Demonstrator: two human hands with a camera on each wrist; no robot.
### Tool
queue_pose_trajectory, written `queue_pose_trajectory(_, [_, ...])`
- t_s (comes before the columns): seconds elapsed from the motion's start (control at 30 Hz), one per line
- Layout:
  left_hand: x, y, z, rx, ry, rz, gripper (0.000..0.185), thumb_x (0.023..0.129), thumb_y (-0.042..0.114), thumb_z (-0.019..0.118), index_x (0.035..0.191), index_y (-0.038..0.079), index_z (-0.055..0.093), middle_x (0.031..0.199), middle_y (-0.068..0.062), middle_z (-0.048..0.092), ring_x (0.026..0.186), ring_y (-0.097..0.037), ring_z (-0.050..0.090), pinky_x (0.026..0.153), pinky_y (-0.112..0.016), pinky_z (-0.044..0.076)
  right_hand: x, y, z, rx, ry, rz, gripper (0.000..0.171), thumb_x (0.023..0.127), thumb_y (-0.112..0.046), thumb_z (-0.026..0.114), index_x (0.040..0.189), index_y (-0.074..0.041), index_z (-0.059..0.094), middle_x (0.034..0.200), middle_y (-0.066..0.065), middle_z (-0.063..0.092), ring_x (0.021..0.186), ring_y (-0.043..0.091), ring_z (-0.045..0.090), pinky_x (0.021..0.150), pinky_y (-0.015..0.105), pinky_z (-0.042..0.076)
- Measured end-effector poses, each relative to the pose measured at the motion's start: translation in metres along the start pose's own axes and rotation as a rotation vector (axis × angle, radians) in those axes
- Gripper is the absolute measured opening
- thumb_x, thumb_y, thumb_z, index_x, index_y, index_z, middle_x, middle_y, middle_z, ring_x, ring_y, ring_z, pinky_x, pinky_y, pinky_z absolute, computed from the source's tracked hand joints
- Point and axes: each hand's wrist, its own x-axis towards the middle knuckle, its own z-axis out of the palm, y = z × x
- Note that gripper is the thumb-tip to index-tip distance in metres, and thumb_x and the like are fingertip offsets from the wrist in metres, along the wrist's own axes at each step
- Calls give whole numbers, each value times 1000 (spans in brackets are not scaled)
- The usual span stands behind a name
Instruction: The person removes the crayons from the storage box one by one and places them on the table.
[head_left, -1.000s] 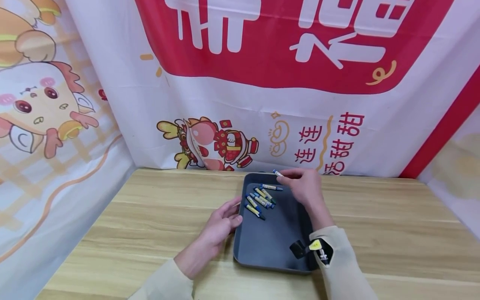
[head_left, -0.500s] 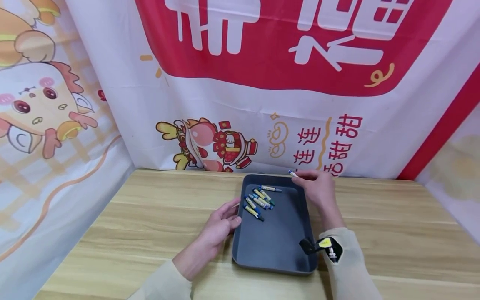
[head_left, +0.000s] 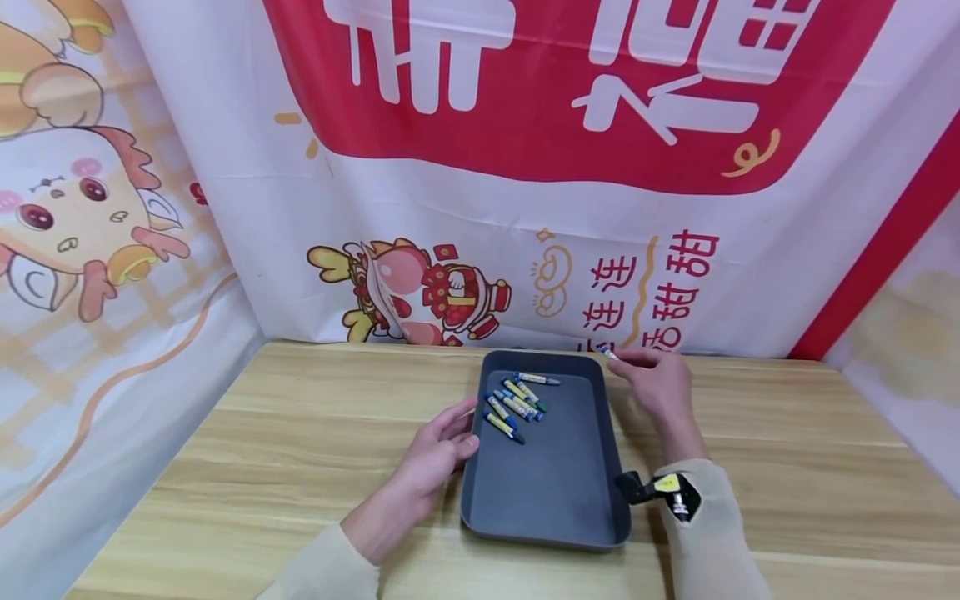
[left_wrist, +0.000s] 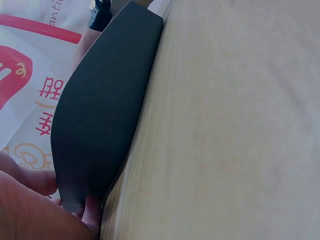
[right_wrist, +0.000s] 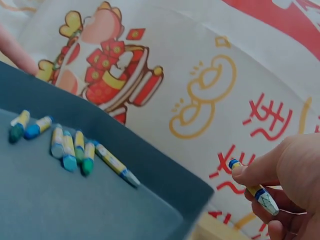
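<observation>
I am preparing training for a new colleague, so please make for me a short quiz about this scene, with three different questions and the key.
1. True or false: the left hand touches the tray.
2. What does the right hand hold?
a) a cup
b) a crayon
c) a spoon
3. In which part of the tray do the other crayons lie, as the person sees it?

Key:
1. True; it is at the tray's left side.
2. b
3. The far left part.
</observation>
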Motion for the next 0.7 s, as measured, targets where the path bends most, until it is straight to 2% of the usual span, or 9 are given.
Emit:
queue_pose_trajectory(0.13, [0,0,0,3,5,0,63,103,-2,55,163,13,42,164,-22,46,150,-42,47,125,-57,39,2,11,-3,-24,10,30,33,94,-29,81,121,-11,81,130,14,76,122,27,63,89,31,46])
queue_pose_trajectory(0.37, [0,1,0,5,11,-6,63,103,-1,55,163,13,42,164,-22,46,150,-42,47,124,-57,40,3,27,-3,-5,-4,77,29,95,-25,80,119,-9,81,127,17,77,127,31,62,109,44,45])
queue_pose_trajectory(0.53, [0,2,0,5,10,-13,62,104,-1,55,163,13,42,165,-23,45,151,-42,47,125,-57,40,5,34,-1,-64,-13,108,32,96,-28,78,121,-9,80,131,17,75,131,36,59,111,52,44])
queue_pose_trajectory(0.7, [0,2,-1,0,7,-15,62,104,-1,55,163,13,42,166,-23,44,151,-41,46,124,-56,40,6,39,-2,-122,-9,95,34,95,-32,79,121,-10,81,132,17,75,133,37,59,112,51,44])
